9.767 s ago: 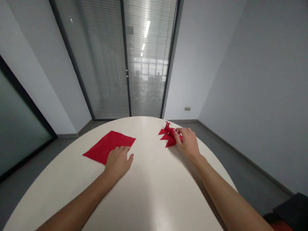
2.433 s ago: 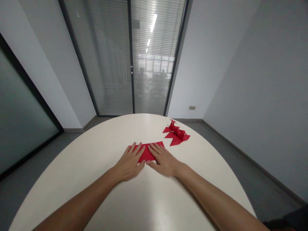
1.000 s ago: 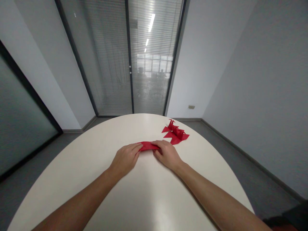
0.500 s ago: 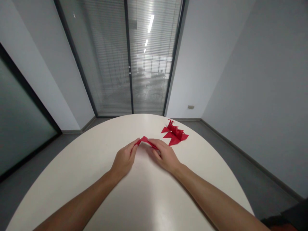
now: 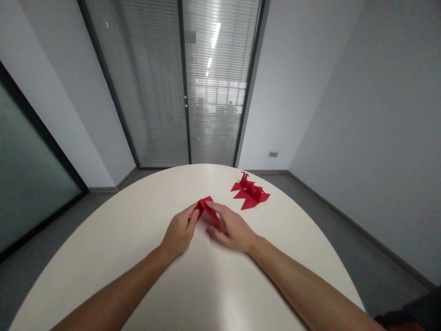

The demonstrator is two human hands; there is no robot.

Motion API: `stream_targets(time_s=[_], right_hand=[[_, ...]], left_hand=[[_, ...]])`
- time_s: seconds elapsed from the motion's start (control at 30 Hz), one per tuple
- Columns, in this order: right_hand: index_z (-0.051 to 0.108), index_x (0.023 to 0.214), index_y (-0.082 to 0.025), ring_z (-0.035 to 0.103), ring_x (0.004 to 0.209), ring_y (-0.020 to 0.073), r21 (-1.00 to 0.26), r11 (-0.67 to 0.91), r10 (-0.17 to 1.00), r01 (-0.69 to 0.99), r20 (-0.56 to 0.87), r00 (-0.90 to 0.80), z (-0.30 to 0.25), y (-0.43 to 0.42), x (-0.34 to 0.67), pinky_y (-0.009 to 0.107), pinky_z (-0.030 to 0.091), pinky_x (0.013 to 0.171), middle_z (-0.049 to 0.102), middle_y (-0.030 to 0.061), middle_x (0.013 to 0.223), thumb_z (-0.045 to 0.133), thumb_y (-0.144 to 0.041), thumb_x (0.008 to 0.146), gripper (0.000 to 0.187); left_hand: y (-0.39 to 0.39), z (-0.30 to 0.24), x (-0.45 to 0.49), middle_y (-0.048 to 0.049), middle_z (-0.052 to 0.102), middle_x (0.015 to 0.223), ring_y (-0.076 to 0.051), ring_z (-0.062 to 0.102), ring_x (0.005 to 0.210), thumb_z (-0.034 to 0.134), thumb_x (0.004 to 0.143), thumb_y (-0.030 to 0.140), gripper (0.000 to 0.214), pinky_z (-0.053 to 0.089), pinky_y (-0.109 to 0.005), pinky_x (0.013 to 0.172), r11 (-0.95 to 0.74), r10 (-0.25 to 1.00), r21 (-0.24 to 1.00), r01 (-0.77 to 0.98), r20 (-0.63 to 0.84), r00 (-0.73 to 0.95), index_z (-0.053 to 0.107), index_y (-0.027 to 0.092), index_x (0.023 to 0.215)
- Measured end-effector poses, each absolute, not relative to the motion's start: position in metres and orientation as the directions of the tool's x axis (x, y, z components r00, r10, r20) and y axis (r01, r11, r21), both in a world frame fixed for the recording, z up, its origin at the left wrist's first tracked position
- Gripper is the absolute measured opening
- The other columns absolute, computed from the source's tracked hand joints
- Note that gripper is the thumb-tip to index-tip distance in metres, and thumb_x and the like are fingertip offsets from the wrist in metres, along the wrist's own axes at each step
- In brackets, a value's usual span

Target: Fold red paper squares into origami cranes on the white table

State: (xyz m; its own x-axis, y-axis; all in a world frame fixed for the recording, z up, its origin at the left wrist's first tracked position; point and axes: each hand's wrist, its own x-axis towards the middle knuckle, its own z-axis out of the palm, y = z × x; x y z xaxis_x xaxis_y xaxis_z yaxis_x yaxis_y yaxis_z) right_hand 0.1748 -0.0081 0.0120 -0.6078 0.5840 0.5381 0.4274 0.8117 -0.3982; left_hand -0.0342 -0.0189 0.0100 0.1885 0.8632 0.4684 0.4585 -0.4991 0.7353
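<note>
left hand (image 5: 179,229): thumb and fingertips pinched together on the left end of the folded red paper (image 5: 206,207).
right hand (image 5: 231,227): index finger lies along the paper's right slope with the thumb tucked beneath, clamped on it.
paper's place: raised in a small peak just above the table (image 5: 193,285), midway between its left and right edges, towards the far edge.
risk: the layers could slide out of line if one pinch loosens; pressing off the crease would set a crooked fold (thin paper keeps every mark).
materials: paper matte, thin, sharp-edged and triangular in outline; tabletop smooth, pale and glossy with a rounded edge.
nearby: folded red figures (image 5: 251,193), pointed and winged, near the far right edge, apart from both hands.
</note>
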Motion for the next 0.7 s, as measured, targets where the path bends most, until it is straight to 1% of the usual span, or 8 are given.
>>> stream_targets(time_s=[0.1,0.17,0.23,0.33,0.47,0.57,0.63,0.7], right_hand=[[0.025,0.155,-0.021,0.033,0.146,0.0272,-0.342,0.854,0.518,0.393,0.476,-0.711,0.009,-0.007,0.174,0.047,0.033,0.118,0.032,0.015,0.159,0.064,-0.028,0.086,0.08],[0.03,0.154,-0.021,0.028,0.148,0.0279,-0.3,0.87,0.49,0.392,0.437,-0.754,0.008,-0.007,0.174,0.049,0.03,0.119,0.027,0.0145,0.161,0.066,-0.035,0.086,0.078],[0.039,0.149,-0.022,0.028,0.148,0.0274,-0.273,0.877,0.48,0.396,0.435,-0.762,0.009,-0.007,0.173,0.049,0.029,0.119,0.029,0.013,0.161,0.065,-0.036,0.088,0.068],[0.047,0.143,-0.023,0.032,0.146,0.0255,-0.275,0.853,0.52,0.443,0.504,-0.69,0.012,-0.009,0.174,0.049,0.031,0.118,0.034,0.0112,0.159,0.057,-0.028,0.093,0.052],[0.036,0.148,-0.023,0.034,0.144,0.0248,-0.363,0.787,0.6,0.499,0.638,-0.482,0.014,-0.008,0.176,0.049,0.033,0.118,0.037,0.0127,0.156,0.053,-0.025,0.095,0.056],[0.039,0.146,-0.024,0.044,0.137,0.0268,-0.4,0.759,0.624,0.514,0.671,-0.4,0.01,-0.003,0.178,0.05,0.038,0.114,0.049,0.0129,0.147,0.058,-0.027,0.094,0.055],[0.051,0.134,-0.025,0.05,0.129,0.0268,-0.394,0.758,0.623,0.52,0.676,-0.395,0.007,0.0,0.18,0.049,0.042,0.109,0.062,0.0105,0.13,0.059,-0.026,0.093,0.041],[0.061,0.116,-0.026,0.054,0.122,0.0259,-0.368,0.774,0.6,0.515,0.685,-0.413,0.005,0.003,0.182,0.048,0.044,0.105,0.07,0.0068,0.112,0.056,-0.021,0.094,0.024]], left_hand=[[-0.019,0.008,-0.035,-0.0088,0.073,0.114,-0.022,0.069,0.096,0.039,0.102,0.04,0.041,0.052,-0.036,0.092,-0.467,0.883,0.779,0.419,0.436,0.175,0.064,0.016,0.124],[-0.018,0.007,-0.036,-0.0094,0.071,0.12,-0.022,0.067,0.103,0.042,0.1,0.042,0.042,0.051,-0.035,0.096,-0.462,0.886,0.809,0.365,0.436,0.155,0.06,0.016,0.129],[-0.017,0.006,-0.036,-0.0092,0.068,0.125,-0.022,0.064,0.11,0.044,0.1,0.042,0.042,0.048,-0.034,0.1,-0.46,0.887,0.828,0.321,0.442,0.132,0.058,0.017,0.13],[-0.017,0.006,-0.036,-0.0076,0.071,0.116,-0.02,0.067,0.097,0.041,0.101,0.042,0.039,0.051,-0.032,0.091,-0.432,0.9,0.842,0.323,0.427,0.09,0.062,0.017,0.122],[-0.019,0.008,-0.036,-0.0043,0.073,0.089,-0.018,0.064,0.073,0.041,0.101,0.042,0.038,0.052,-0.029,0.071,-0.418,0.903,0.817,0.398,0.422,0.083,0.067,0.016,0.105],[-0.02,0.007,-0.038,-0.0061,0.074,0.099,-0.02,0.068,0.089,0.04,0.102,0.038,0.036,0.053,-0.031,0.083,-0.492,0.868,0.756,0.432,0.466,0.173,0.069,0.017,0.109],[-0.019,0.005,-0.041,-0.0069,0.072,0.116,-0.021,0.066,0.107,0.041,0.101,0.033,0.034,0.05,-0.035,0.098,-0.575,0.816,0.682,0.451,0.518,0.257,0.068,0.02,0.117],[-0.018,0.003,-0.044,-0.0056,0.069,0.126,-0.021,0.062,0.117,0.044,0.099,0.027,0.033,0.046,-0.039,0.106,-0.648,0.758,0.58,0.494,0.558,0.339,0.067,0.024,0.122]])
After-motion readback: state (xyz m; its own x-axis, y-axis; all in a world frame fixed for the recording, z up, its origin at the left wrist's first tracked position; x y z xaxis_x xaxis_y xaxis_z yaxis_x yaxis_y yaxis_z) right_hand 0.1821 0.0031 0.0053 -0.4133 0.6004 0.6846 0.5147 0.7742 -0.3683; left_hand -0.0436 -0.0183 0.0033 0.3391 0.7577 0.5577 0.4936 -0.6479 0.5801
